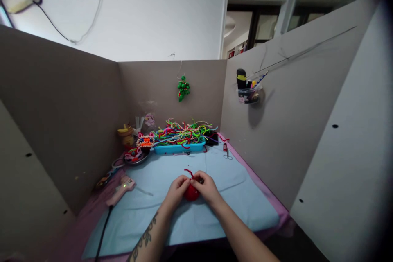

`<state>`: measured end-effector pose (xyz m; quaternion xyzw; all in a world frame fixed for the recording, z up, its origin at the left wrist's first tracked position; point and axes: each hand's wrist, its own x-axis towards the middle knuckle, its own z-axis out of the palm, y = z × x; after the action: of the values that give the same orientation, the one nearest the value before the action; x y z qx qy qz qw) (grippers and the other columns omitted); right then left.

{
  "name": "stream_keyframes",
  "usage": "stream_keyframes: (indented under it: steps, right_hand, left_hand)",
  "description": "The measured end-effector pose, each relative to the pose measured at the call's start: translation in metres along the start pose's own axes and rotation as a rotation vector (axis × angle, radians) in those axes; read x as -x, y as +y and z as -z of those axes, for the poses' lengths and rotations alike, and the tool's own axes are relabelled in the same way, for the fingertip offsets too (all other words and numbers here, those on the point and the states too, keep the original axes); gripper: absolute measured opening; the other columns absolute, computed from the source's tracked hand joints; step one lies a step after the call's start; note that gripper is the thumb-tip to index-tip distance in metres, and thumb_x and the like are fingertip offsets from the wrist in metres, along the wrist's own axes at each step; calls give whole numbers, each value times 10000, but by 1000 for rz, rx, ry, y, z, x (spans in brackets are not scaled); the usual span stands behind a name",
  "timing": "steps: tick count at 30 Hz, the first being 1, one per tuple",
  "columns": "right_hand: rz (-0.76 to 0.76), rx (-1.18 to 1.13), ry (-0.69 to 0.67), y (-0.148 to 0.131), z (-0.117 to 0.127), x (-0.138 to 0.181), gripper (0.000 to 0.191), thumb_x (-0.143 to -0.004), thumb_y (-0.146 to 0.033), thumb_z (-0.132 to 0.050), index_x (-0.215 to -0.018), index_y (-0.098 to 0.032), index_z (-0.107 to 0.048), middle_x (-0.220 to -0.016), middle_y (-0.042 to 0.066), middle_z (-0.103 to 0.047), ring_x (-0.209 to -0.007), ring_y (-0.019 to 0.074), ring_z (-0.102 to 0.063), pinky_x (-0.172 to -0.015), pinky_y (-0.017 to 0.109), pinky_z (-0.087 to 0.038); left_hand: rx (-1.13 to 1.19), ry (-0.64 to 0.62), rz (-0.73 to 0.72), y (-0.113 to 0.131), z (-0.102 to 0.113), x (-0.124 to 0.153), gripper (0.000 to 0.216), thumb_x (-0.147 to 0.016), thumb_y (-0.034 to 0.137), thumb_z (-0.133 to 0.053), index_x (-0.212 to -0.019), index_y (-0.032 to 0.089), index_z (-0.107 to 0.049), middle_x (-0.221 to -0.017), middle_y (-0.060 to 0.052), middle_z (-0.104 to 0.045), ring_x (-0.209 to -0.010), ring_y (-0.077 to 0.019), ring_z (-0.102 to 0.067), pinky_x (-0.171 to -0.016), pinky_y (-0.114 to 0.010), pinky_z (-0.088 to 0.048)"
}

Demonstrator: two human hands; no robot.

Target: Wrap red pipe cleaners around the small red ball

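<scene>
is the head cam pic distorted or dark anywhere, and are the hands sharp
Head view: wide-angle bending bows the partition walls, and the right corners darken; the cup on the right wall casts a soft shadow; the left hand and right hand on the red ball look small and slightly soft.

The left hand (177, 188) and right hand (206, 186) cover most of the red ball (191, 193); only its lower middle and a red loop above show. Both forearms run off the bottom edge. The glue gun's (122, 188) cord leaves the bottom edge too. What fills the wall cup (249, 93) is too small to tell, perhaps pens.
</scene>
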<state>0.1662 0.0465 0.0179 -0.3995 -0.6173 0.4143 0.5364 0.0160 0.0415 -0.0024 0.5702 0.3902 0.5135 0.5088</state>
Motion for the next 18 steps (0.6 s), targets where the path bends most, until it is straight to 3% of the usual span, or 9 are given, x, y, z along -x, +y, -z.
stream_keyframes:
  steps: [3, 7, 10, 15, 18]
  right_hand:
    - [78, 39, 41, -5, 1, -2, 74, -704, -253, -624, -709, -183, -645, -735, 15, -582, -706, 169, -539, -653, 275, -404]
    - [94, 19, 21, -9, 2, -7, 125, -696, -262, -627, -599, -184, -614, -687, 5, -545, -667, 157, -518, -610, 264, -392]
    - [57, -41, -9, -9, 3, -10, 168, -690, -314, -660, -598, -182, -611, -704, 6, -559, -695, 162, -531, -627, 265, -405]
    - [-116, -124, -125, -2, 8, -12, 293, -707, -454, -661, -783, -172, -671, -728, 22, -632, -697, 171, -558, -676, 293, -422]
    - [-160, -121, -195, 3, 11, -9, 318, -681, -475, -677, -652, -163, -624, -588, -8, -576, -570, 135, -491, -598, 269, -380]
  left_hand:
    - [-35, 14, -11, 1, 0, 0, 329, -769, 468, -627, -727, 147, -576, -627, 13, -544, -584, -113, -449, -569, -235, -339]
    - [-46, 3, -2, 1, -1, -1, 316, -757, 453, -639, -717, 146, -578, -616, 13, -548, -574, -111, -444, -562, -235, -333]
    - [-9, -1, 26, 2, 0, -1, 328, -725, 461, -669, -708, 143, -587, -609, 11, -556, -560, -110, -450, -556, -236, -333]
    - [174, 74, 59, 1, 0, -1, 351, -701, 480, -699, -717, 156, -566, -593, 30, -535, -522, -93, -433, -532, -225, -314]
    - [259, 96, 75, 0, 1, -2, 349, -723, 486, -686, -733, 166, -546, -594, 39, -520, -516, -85, -422, -529, -218, -303]
